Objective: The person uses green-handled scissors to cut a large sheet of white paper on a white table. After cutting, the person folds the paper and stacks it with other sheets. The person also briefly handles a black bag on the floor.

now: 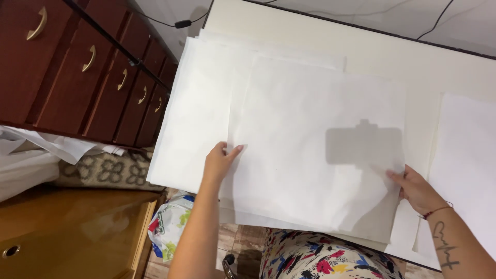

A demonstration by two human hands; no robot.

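- Top sheet of white paper (pixel 315 150): lies flat on a stack of white sheets (pixel 196 119) on the pale table (pixel 413 62), at the centre of the view; a grey rectangular shadow falls on its right half.
- Left hand (pixel 219 163): grips the top sheet at its left edge, thumb above, the other fingers (pixel 219 149) curled together at the edge.
- Right hand (pixel 416 188): on the sheet's lower right edge, fingers close together; whether the thumb pinches the paper from below cannot be told. A red cord circles the wrist.
- Further white sheet (pixel 465 155): lies to the right, partly out of frame.
- Dark wooden chest of drawers (pixel 88 67): stands left of the table, curved metal handles.
- Patterned bag (pixel 168 232): on the floor below the table edge.
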